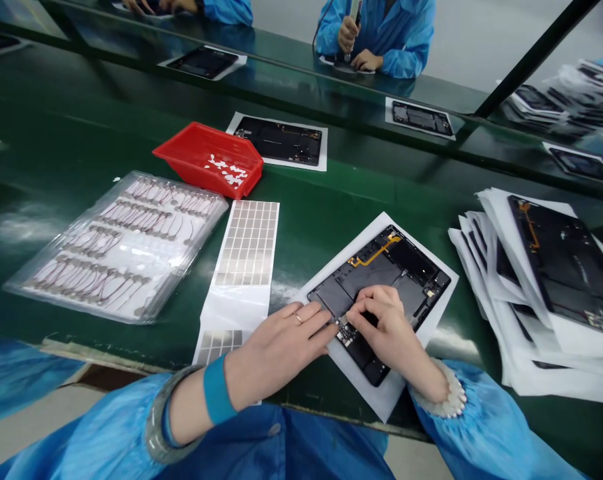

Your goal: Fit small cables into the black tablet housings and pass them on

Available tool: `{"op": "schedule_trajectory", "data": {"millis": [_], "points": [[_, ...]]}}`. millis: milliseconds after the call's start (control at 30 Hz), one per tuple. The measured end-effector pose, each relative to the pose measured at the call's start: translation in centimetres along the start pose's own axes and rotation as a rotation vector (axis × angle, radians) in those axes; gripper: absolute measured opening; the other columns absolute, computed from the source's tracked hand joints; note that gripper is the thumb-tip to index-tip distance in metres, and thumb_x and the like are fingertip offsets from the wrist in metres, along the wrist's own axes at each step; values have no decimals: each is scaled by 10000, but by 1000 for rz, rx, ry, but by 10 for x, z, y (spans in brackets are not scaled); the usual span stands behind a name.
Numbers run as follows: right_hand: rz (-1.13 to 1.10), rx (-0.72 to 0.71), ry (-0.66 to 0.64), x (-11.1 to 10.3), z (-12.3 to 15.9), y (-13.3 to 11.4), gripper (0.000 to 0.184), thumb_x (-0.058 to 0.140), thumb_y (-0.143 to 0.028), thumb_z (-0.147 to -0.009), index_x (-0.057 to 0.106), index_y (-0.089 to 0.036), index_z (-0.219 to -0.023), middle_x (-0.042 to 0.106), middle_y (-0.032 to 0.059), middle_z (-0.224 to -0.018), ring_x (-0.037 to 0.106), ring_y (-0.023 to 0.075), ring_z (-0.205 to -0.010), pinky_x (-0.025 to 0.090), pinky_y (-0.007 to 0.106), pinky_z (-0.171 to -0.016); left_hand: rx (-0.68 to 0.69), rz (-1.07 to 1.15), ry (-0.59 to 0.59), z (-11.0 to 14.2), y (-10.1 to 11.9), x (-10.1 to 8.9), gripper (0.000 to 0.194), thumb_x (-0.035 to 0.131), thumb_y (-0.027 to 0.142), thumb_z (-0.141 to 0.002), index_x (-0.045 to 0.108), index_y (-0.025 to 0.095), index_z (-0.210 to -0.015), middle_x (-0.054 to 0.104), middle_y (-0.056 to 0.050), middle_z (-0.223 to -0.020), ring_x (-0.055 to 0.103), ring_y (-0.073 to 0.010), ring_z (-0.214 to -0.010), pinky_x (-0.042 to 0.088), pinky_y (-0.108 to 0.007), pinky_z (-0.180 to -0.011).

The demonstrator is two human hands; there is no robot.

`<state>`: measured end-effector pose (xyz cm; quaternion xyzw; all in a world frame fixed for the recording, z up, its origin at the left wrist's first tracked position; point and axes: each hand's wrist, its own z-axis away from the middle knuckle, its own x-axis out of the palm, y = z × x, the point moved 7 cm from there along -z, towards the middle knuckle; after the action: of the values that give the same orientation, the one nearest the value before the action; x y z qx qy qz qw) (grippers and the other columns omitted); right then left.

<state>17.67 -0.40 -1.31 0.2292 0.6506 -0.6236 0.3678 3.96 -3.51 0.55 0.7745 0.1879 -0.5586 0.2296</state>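
A black tablet housing (381,267) with an orange flex cable (376,255) lies tilted on a white sheet (441,300). My left hand (286,347) has its fingers stretched out, their tips resting at the housing's near-left edge beside a small circuit board (350,333). Thumb and forefinger of my right hand (384,320) are pinched together just above that board; whatever they hold is too small to make out. Left of the housing lies a strip of grey rectangular stickers (248,240) on white backing.
A clear plastic tray (156,313) holds rows of small round parts with thin wires. Behind it stands a red bin (191,150) with white scraps. Housings interleaved with paper form a stack (556,320) at right. Another housing (281,141) lies farther back. Co-workers in blue sit across the bench.
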Motion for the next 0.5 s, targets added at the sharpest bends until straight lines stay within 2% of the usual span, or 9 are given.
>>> {"op": "schedule_trajectory", "data": {"millis": [333, 500], "points": [[36, -3, 4, 0, -1, 0, 174, 557, -265, -851, 620, -232, -692, 587, 45, -902, 451, 243, -989, 345, 447, -913, -3, -10, -11, 1, -1, 0, 179, 516, 241, -932, 547, 159, -1088, 632, -61, -1068, 567, -221, -999, 431, -347, -812], [63, -16, 6, 0, -1, -1, 178, 550, -263, -858, 627, -228, -702, 585, 47, -899, 459, 239, -973, 355, 442, -901, 9, -49, -44, 1, 1, 6, 357, 588, 299, -897, 498, 143, -1205, 607, -73, -1107, 537, -246, -1042, 408, -363, -839]]}}
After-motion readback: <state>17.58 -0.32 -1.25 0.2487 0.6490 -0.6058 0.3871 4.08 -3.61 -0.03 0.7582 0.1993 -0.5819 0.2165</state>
